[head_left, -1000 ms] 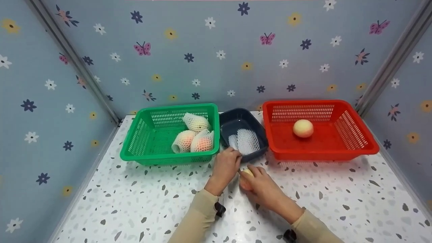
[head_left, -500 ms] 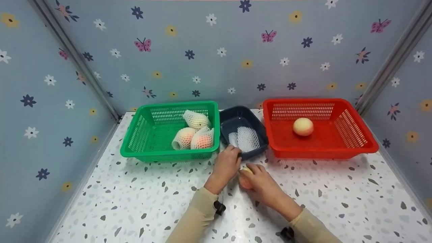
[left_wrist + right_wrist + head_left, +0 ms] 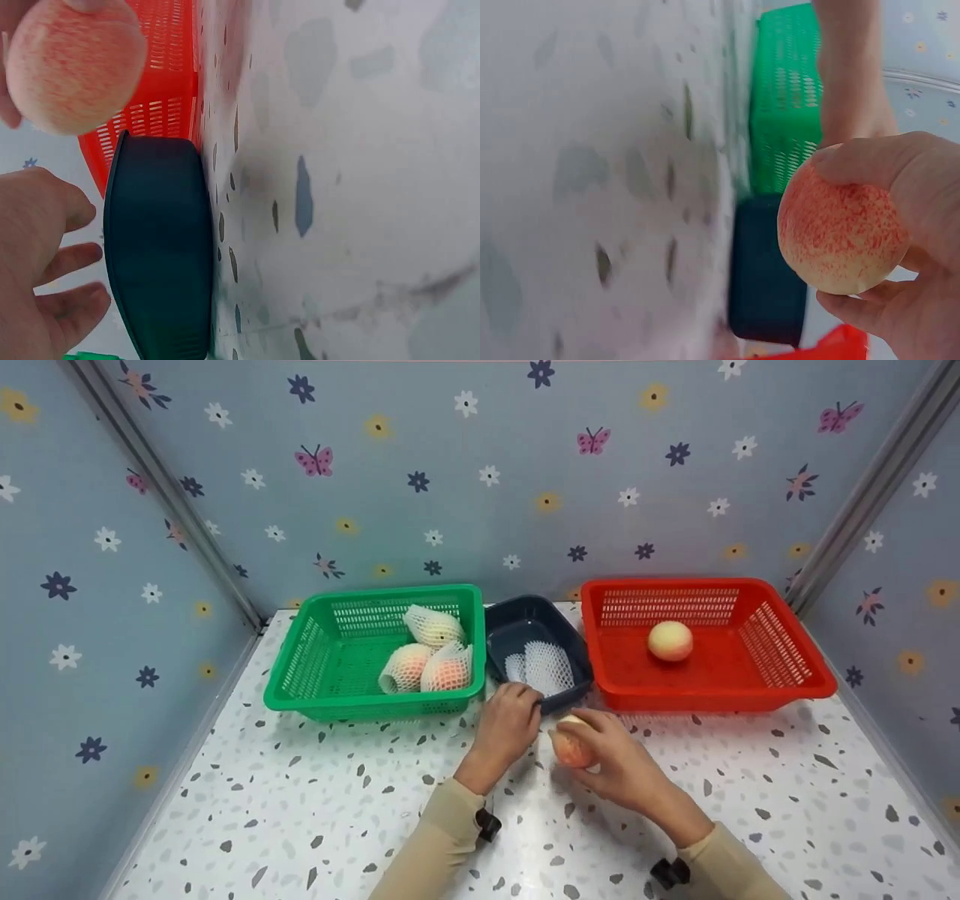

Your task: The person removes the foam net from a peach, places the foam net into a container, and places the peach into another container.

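Note:
My right hand (image 3: 619,765) grips a bare peach (image 3: 574,742) between thumb and fingers, just in front of the dark blue tray (image 3: 517,639). Seen from the right wrist, the peach (image 3: 844,229) is red-speckled above and pale yellow below. At the tray's near rim is my left hand (image 3: 508,727); in the left wrist view its fingers (image 3: 71,262) are loosely spread, holding nothing. White foam nets (image 3: 547,669) lie inside the tray. Another bare peach (image 3: 670,641) sits in the red basket (image 3: 720,701).
A green basket (image 3: 375,706) left of the tray holds three fruits in foam nets (image 3: 448,667). The three containers stand side by side on the speckled white tabletop (image 3: 300,802), before a flower-patterned wall (image 3: 480,457).
My right hand has moved to the right with the peach, away from my left hand. The left hand stays nearly in place by the tray's rim.

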Tool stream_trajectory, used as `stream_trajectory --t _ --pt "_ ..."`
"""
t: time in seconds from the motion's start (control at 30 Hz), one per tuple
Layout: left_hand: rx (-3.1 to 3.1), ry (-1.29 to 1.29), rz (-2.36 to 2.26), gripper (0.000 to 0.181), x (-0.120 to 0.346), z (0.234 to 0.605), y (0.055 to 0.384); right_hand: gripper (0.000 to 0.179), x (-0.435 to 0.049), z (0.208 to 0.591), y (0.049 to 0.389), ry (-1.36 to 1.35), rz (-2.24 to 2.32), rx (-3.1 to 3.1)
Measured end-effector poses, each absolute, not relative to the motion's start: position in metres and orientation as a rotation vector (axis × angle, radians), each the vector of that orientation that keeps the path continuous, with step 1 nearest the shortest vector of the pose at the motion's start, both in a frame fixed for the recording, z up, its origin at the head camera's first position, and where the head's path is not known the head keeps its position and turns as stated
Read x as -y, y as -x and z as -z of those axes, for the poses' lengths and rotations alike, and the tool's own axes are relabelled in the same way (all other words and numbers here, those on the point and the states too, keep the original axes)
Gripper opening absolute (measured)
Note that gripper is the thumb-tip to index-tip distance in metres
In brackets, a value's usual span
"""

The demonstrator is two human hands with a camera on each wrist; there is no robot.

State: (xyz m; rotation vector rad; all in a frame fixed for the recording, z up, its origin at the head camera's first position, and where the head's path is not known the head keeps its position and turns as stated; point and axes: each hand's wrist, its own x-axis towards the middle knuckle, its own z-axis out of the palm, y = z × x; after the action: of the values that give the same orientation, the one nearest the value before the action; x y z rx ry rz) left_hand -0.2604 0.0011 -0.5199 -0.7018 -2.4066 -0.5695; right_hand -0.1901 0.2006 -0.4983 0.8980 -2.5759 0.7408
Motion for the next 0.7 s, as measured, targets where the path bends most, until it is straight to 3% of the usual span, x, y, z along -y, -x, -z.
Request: stream_trajectory --t 0.5,0.7 --pt "2.319 0.899 0.660 0.016 -0.041 0.510 0.255 0.073 -0.255 0.450 0.182 -0.792 -0.738 2.419" --pt "2.323 0.998 0.625 0.032 -0.061 0.505 0.258 0.071 -0.279 0.438 0.192 -0.677 -0.790 2.435"
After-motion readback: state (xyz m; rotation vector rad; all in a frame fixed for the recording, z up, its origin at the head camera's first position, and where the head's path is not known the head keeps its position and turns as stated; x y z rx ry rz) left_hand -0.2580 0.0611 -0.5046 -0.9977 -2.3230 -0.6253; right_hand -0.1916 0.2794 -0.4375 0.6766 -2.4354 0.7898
